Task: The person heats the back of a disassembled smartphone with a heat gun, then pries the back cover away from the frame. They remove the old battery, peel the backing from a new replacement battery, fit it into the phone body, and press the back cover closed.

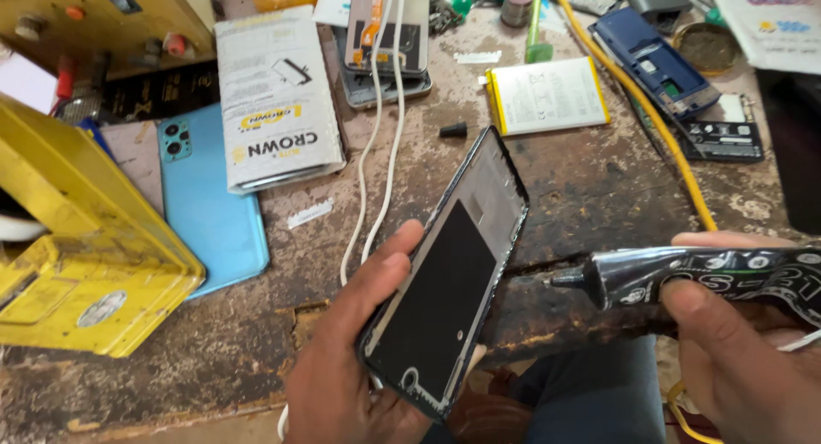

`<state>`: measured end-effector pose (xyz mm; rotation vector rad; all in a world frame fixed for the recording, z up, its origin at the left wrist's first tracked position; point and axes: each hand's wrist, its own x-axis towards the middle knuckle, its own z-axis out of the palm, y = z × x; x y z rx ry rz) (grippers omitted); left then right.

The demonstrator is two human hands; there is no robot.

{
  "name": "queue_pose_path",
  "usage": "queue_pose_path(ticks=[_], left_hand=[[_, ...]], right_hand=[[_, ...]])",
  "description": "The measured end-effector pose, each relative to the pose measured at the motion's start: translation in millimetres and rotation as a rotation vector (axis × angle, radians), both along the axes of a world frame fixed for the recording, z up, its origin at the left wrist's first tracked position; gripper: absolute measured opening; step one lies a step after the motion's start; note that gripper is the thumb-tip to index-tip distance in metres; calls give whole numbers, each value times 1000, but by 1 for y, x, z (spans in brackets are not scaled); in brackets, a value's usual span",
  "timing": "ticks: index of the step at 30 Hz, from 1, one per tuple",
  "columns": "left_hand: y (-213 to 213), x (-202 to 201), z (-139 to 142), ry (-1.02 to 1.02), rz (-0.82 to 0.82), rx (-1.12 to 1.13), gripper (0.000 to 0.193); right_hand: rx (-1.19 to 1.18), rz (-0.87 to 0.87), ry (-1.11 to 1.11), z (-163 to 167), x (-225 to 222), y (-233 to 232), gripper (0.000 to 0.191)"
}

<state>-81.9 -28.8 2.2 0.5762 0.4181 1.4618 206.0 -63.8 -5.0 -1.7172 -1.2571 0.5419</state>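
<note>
My left hand [351,358] grips a black phone frame [449,273] by its lower edge and tilts it up over the front of a worn wooden bench [590,179]. Its inner side faces me, with a dark panel in the middle. My right hand [735,358] squeezes a black glue tube [710,277] with white markings. The tube's thin black nozzle points left at the frame's right edge, a short gap away.
A light blue phone back cover [209,200] and a yellow metal box [77,247] lie at the left. A white packet [274,97], a white battery [547,95], white cables [380,127], a yellow cable [650,110] and opened phones [654,63] crowd the back.
</note>
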Motion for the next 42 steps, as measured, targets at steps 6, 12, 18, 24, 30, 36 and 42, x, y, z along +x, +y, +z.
queue_pose_path(ticks=[6, 12, 18, 24, 30, 36, 42], left_hand=[[1, -2, 0, 1025, 390, 594, 74], [3, -4, 4, 1100, 438, 663, 75], [4, -6, 6, 1123, 413, 671, 74], [5, -7, 8, 1149, 439, 679, 73], [4, -7, 9, 1167, 442, 669, 72], [5, -8, 9, 1177, 447, 687, 74], [3, -6, 6, 1095, 404, 642, 76]], right_hand=[[-42, 39, 89, 5, -28, -7, 43], [-24, -3, 41, 10, -39, -2, 40], [72, 112, -151, 7, -31, 0, 36], [103, 76, -94, 6, -34, 2, 30], [27, 47, -166, 12, -38, 3, 32], [85, 62, 42, 9, -41, 2, 34], [87, 51, 91, -3, -35, -2, 35]])
